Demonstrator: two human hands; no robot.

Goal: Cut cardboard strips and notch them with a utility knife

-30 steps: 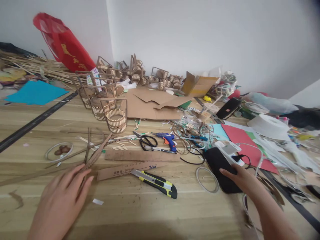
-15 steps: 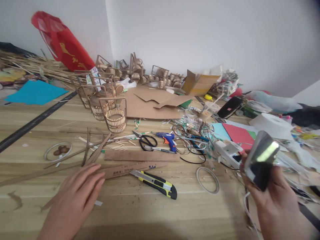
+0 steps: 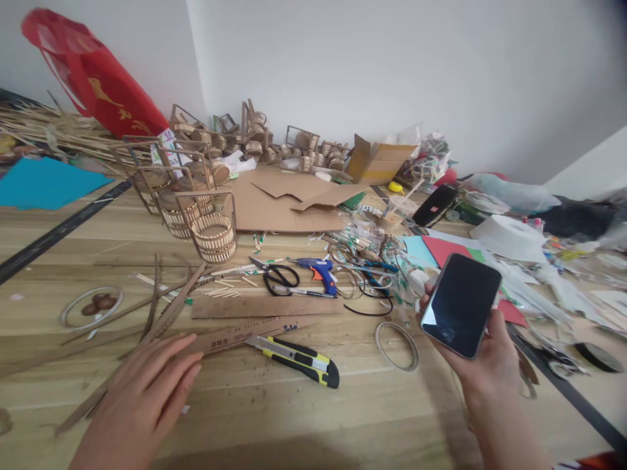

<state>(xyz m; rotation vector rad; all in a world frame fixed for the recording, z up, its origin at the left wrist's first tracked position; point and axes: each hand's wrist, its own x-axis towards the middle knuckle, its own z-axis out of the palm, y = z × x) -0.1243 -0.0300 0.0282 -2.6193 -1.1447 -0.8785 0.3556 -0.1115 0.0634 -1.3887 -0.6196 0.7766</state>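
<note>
A dark-screened smartphone (image 3: 462, 305) is held in my right hand (image 3: 490, 362), its screen facing up toward me. My left hand (image 3: 142, 391) lies with fingers stretched out over the left end of a printed cardboard strip (image 3: 230, 336). To the right of those fingers is a yellow and black utility knife (image 3: 298, 360), its blade resting by the strip. Behind it lie a plain cardboard strip (image 3: 267, 307), a pen (image 3: 306, 292), black-handled scissors (image 3: 279, 275) and a blue glue gun (image 3: 318, 271). A pale ring (image 3: 396, 346) sits between the knife and the phone.
Small slatted buckets (image 3: 213, 236) with tall handles stand at the back left. Behind the tools lies a cardboard sheet (image 3: 274, 212). A red bag (image 3: 93, 78) leans at the far left. Paper, a white roll (image 3: 509, 238) and wrappings crowd the right side.
My right hand has turned the smartphone so its screen faces me and brought it left. The white cable by that hand no longer shows. My left hand stays nearly still; the view has shifted right.
</note>
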